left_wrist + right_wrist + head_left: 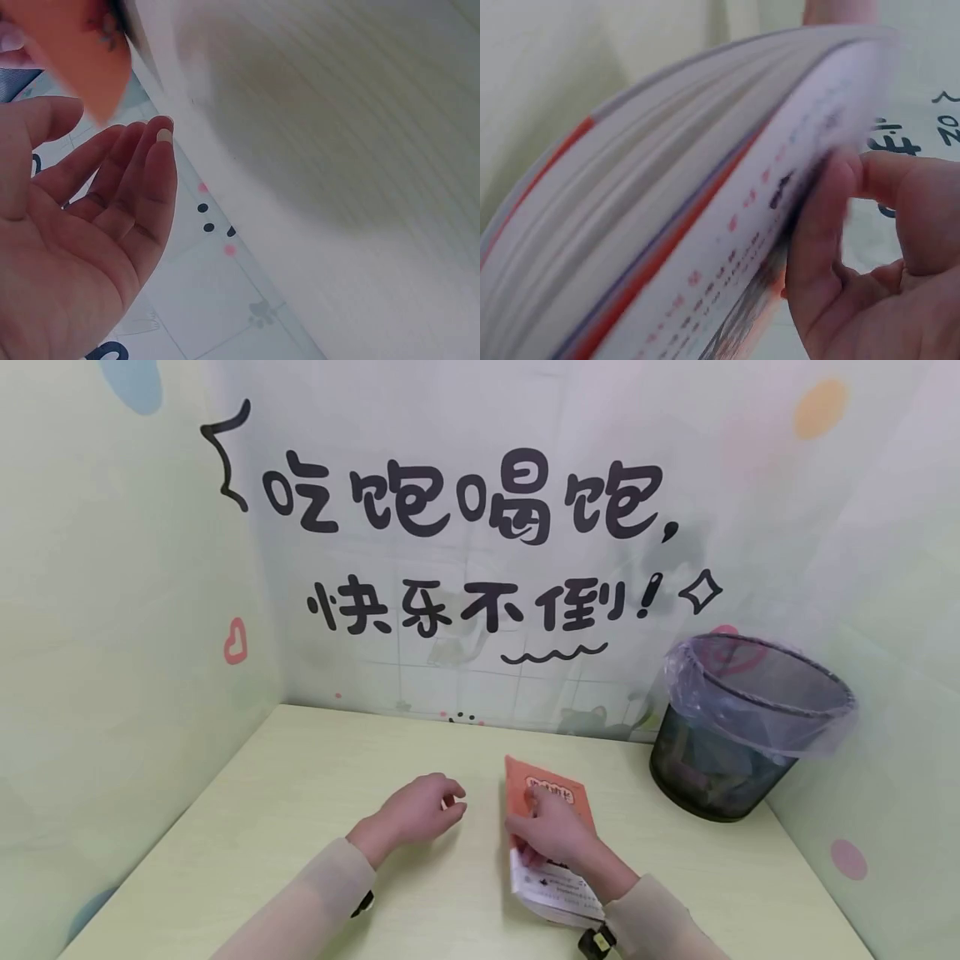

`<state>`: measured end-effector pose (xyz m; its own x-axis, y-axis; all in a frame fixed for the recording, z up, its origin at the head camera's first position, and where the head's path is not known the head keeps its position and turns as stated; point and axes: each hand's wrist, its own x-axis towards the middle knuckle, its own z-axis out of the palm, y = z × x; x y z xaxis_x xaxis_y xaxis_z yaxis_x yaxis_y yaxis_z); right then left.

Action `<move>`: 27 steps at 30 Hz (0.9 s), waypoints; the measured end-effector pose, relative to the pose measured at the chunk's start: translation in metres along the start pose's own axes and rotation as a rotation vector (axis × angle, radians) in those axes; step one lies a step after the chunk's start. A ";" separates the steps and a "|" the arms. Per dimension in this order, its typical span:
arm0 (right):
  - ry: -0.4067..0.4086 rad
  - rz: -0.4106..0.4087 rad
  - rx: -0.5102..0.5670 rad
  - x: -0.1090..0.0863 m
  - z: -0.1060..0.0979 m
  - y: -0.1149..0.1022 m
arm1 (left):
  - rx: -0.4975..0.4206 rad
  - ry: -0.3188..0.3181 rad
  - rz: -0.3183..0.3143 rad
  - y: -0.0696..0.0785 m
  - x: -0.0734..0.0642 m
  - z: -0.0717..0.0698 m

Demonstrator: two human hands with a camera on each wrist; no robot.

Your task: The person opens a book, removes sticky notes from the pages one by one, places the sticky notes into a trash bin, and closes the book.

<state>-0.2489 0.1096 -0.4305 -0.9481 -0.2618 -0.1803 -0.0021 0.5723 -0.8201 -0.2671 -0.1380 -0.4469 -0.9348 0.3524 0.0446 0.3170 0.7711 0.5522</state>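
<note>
A thin book (520, 783) with an orange cover is held above the table, its cover partly lifted and white printed pages (551, 889) showing below. My right hand (561, 831) pinches it between thumb and fingers; in the right wrist view the book (645, 210) fans into several bowed layers, with the fingertips at a printed page. To the left of the book, my left hand (416, 812) hovers with relaxed, slightly bent fingers and holds nothing. In the left wrist view that hand's palm shows, close under a blurred orange corner of the cover (82, 56).
A black mesh waste bin (720, 768) lined with a translucent purple bag stands at the table's back right. The pale wooden table (300, 777) meets a printed back wall (465, 410) with large black characters, and side walls rise left and right.
</note>
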 end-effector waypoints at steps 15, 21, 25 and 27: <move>-0.020 0.008 -0.475 -0.029 -0.052 0.058 | 0.139 -0.246 0.145 0.029 -0.004 0.028; -0.179 0.027 -0.525 -0.038 -0.053 0.072 | 0.282 -0.344 0.127 0.048 -0.013 0.035; -0.172 0.001 -0.532 -0.039 -0.049 0.074 | 0.319 -0.345 0.110 0.050 -0.016 0.035; -0.161 -0.007 -0.527 -0.038 -0.046 0.075 | 0.309 -0.347 0.100 0.048 -0.016 0.035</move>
<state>-0.2277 0.1986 -0.4600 -0.8870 -0.3588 -0.2906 -0.2063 0.8710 -0.4459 -0.2308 -0.0879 -0.4500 -0.8051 0.5486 -0.2254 0.4844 0.8275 0.2837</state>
